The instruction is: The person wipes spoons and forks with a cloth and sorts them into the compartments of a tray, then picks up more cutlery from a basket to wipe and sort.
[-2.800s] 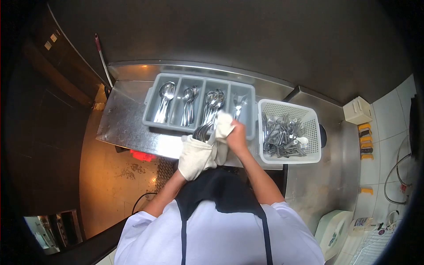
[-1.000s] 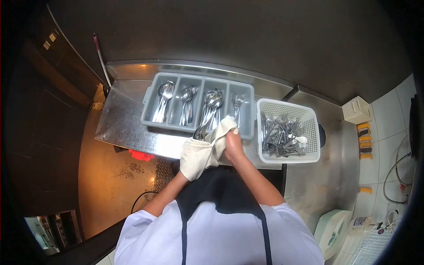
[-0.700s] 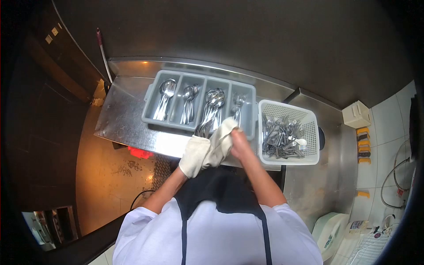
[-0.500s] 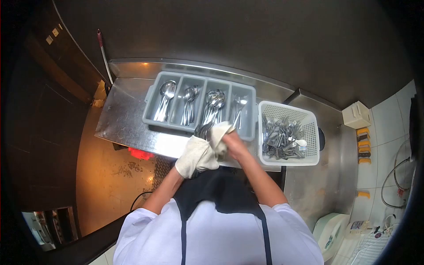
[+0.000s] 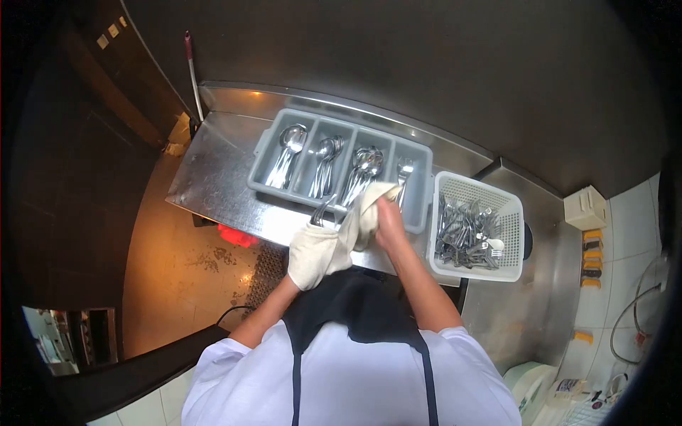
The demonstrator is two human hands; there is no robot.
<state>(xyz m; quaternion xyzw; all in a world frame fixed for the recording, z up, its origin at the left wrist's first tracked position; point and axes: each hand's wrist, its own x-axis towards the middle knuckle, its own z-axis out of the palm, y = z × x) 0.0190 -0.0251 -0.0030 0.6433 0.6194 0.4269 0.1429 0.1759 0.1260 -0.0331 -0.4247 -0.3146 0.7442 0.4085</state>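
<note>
A cream cloth (image 5: 350, 231) wraps my left hand (image 5: 310, 259), hiding its fingers. Out of the top of that wrapped hand stick the curved metal heads of several forks (image 5: 323, 211), gripped through the cloth. My right hand (image 5: 388, 226) is closed on the other end of the same cloth, pulled up and to the right of the forks. Just beyond both hands lies a grey cutlery tray (image 5: 260, 190) with side-by-side compartments. Spoons (image 5: 290, 145) of different sizes fill the first three compartments from the left, and a few forks (image 5: 404, 170) lie in the rightmost one.
Right of the tray stands a white perforated basket (image 5: 513, 234) heaped with mixed cutlery (image 5: 465, 231). Both rest on a steel counter (image 5: 213, 167) against a dark wall. A long-handled tool (image 5: 193, 78) leans at the counter's left end. A cream box (image 5: 586, 208) sits at far right.
My right hand has moved up and away from my left, drawing the cloth out between them. More of the forks' heads shows. The whole view has shifted slightly.
</note>
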